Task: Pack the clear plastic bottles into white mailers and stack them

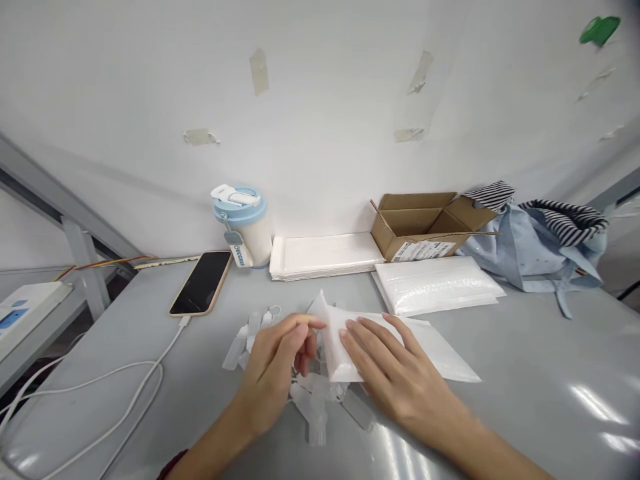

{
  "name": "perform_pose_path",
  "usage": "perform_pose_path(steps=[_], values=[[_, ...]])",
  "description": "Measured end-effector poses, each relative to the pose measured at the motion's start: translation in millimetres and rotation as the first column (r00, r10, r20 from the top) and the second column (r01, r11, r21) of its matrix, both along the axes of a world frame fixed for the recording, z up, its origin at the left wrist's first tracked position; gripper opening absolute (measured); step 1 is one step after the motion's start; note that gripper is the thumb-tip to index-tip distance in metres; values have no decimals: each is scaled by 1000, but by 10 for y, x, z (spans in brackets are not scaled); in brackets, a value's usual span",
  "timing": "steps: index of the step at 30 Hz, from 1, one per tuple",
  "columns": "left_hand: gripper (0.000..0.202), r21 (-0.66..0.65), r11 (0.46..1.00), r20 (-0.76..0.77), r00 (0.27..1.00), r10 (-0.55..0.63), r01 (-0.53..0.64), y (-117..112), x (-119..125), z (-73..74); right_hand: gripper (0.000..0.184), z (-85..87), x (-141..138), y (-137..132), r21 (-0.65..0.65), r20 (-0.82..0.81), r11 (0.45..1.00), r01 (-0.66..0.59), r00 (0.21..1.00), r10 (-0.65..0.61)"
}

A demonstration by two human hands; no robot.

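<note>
My left hand (277, 363) pinches the raised left edge of a white padded pouch (430, 343) that lies on the grey table (525, 373). My right hand (387, 370) lies on the pouch with its fingers stretched flat, pressing its near end down. Around and under both hands lie several small clear plastic pieces (313, 403), some spread to the left near my left hand's fingers.
A phone (203, 281) on a white charging cable (125, 393) lies at the left. Behind stand a blue-lidded cup (245, 227), a stack of white trays (325, 255), an open cardboard box (425, 223), a pile of white pouches (437, 283) and a bundle of cloth (540, 243).
</note>
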State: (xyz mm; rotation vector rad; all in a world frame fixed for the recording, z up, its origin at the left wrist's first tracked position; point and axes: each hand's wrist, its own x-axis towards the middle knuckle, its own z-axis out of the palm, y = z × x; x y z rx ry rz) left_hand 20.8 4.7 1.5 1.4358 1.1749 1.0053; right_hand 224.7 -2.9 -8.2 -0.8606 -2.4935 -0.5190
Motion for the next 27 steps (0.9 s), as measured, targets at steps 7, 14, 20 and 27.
perform_pose_path(steps=[7, 14, 20, 27], values=[[33, 648, 713, -504, 852, 140, 266, 17, 38, -148, 36, 39, 2, 11, 51, 26, 997, 49, 998, -51], [27, 721, 568, -529, 844, 82, 397, 125, 154, -176, 17, 83, 89, 69, 127, -165, 990, 61, 986, -39], [40, 202, 975, -271, 962, -32, 89, 440, 512, 72, 17, 190, 466, 344, 274, -322, 879, 391, 898, -299], [21, -198, 966, -156, 968, -199, 166, 941, 1257, -10, 22, 81, 968, 687, -2, -416, 666, 746, 605, -679]])
